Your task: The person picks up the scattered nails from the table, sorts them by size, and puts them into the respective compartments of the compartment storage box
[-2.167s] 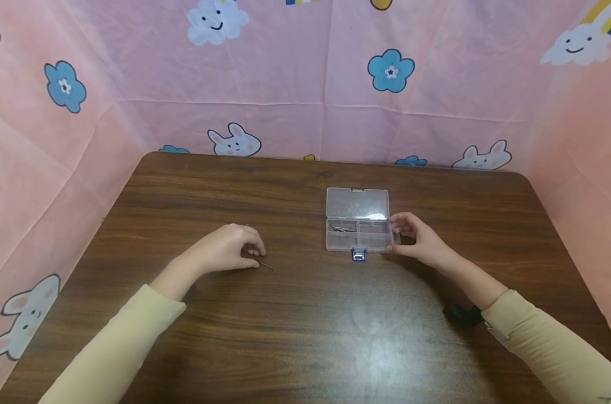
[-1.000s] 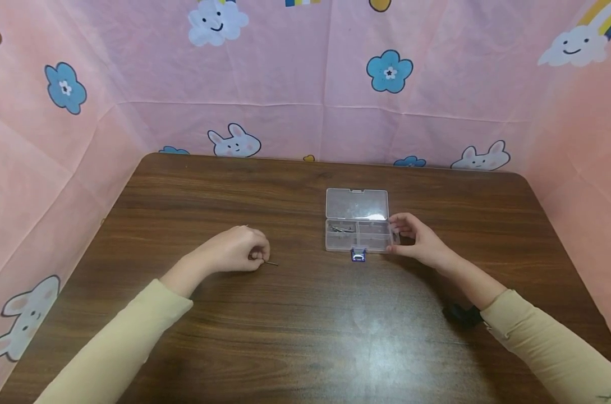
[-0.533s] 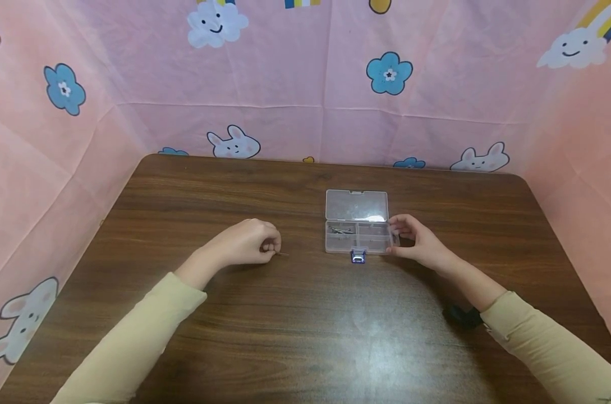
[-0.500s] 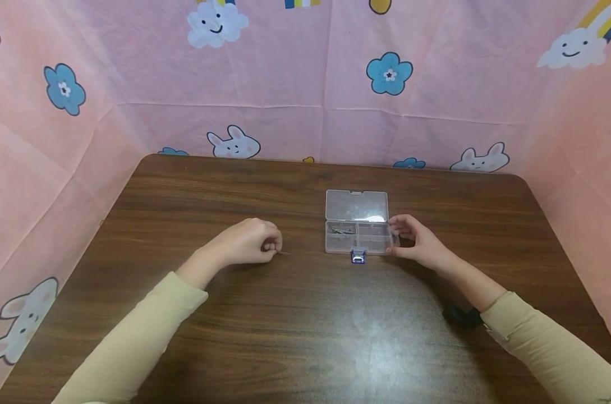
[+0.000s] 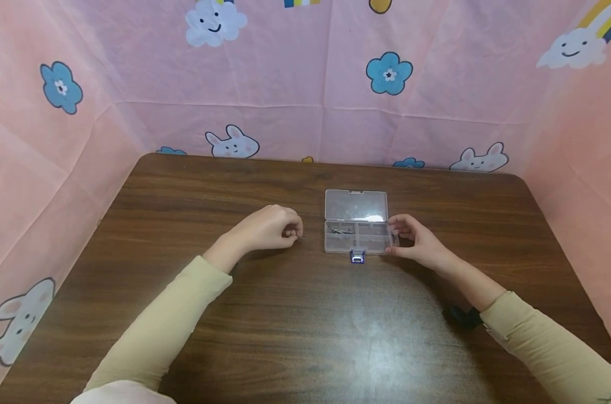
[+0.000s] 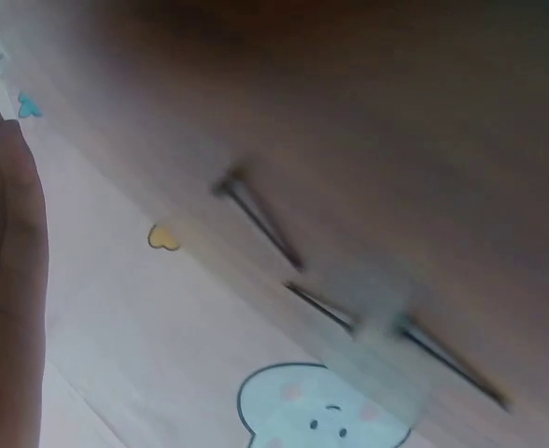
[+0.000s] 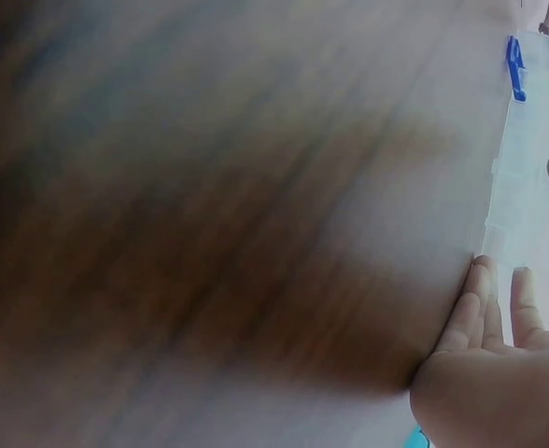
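1. Head view: I see the left hand point(image 5: 272, 229) pinching a thin nail point(image 5: 306, 239) in a narrow grip, just left of the open box point(image 5: 339, 243); other nails point(image 5: 340, 230) lie in its far-left compartment. The right hand point(image 5: 420, 241) grips the box's right end.
2. Left wrist: three blurred nails point(image 6: 265, 226) lie on the surface point(image 6: 443, 187).
3. Right wrist: the right hand touches the box's end.

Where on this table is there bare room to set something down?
Bare table: in front of the box, between left sleeve and black thing; behind the box to the curtain; right of the right hand. Crowded: the gap between box and left hand, and near that hand, where the left wrist view shows three nails.
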Action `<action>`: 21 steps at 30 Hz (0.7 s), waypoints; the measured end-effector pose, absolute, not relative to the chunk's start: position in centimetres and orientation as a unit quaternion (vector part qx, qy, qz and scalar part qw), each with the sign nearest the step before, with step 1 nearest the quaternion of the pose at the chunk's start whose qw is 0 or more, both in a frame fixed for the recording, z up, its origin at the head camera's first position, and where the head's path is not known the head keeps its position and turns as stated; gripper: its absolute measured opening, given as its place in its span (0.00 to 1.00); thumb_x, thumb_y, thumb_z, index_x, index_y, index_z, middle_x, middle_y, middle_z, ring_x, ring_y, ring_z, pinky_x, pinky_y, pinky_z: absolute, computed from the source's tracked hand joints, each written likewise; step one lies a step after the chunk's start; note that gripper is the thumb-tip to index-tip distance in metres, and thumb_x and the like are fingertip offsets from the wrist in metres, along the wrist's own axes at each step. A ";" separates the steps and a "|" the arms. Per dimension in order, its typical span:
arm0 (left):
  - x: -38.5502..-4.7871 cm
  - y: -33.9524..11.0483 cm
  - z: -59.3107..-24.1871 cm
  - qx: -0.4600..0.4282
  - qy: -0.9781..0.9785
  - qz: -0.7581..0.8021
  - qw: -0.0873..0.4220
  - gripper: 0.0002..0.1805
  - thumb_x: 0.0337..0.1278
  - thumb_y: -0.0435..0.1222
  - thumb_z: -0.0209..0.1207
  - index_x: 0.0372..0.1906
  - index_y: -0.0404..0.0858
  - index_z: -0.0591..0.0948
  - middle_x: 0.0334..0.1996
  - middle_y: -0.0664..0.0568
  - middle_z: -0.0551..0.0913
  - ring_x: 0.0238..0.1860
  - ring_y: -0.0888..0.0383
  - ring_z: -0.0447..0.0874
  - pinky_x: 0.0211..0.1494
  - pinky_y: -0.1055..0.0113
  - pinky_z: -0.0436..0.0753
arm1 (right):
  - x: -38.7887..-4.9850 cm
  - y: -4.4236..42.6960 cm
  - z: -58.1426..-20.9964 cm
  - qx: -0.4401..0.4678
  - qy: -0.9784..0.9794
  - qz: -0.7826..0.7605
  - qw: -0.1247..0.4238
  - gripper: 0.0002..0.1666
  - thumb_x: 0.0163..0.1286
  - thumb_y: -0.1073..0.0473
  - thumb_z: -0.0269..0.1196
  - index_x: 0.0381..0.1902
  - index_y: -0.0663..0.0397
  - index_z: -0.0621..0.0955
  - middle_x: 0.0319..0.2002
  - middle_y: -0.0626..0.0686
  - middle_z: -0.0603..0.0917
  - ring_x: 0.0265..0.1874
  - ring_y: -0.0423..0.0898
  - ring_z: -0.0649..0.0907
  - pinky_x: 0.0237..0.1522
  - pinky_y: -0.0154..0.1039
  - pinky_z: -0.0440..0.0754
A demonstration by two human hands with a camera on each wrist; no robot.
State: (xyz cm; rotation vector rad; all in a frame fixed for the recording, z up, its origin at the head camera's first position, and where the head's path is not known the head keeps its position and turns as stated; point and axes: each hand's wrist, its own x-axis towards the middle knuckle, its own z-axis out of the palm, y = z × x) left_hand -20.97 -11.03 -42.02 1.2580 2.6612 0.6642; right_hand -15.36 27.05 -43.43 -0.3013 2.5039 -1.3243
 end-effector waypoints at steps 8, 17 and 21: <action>-22.1 -8.8 -41.9 0.422 0.877 0.225 0.035 0.07 0.60 0.26 0.63 0.34 0.41 0.87 0.30 0.55 0.84 0.32 0.62 0.76 0.39 0.69 0.78 | -15.5 27.1 -43.7 -0.108 0.870 -0.459 0.142 0.36 0.70 0.65 0.71 0.70 0.64 0.69 0.67 0.68 0.74 0.68 0.65 0.74 0.77 0.67 0.66; -22.6 -6.4 -41.7 0.430 0.875 0.222 0.008 0.06 0.61 0.28 0.64 0.33 0.41 0.87 0.30 0.55 0.84 0.32 0.62 0.76 0.39 0.69 0.77 | -15.4 27.1 -43.4 -0.108 0.873 -0.454 0.143 0.36 0.70 0.65 0.71 0.70 0.64 0.69 0.67 0.68 0.75 0.68 0.64 0.74 0.77 0.65 0.66; -22.7 -5.5 -41.8 0.430 0.876 0.220 0.005 0.05 0.61 0.28 0.65 0.34 0.40 0.88 0.30 0.54 0.84 0.32 0.61 0.76 0.39 0.69 0.78 | -15.4 27.1 -43.4 -0.109 0.871 -0.456 0.147 0.36 0.70 0.65 0.71 0.71 0.65 0.68 0.68 0.68 0.74 0.69 0.64 0.73 0.78 0.66 0.66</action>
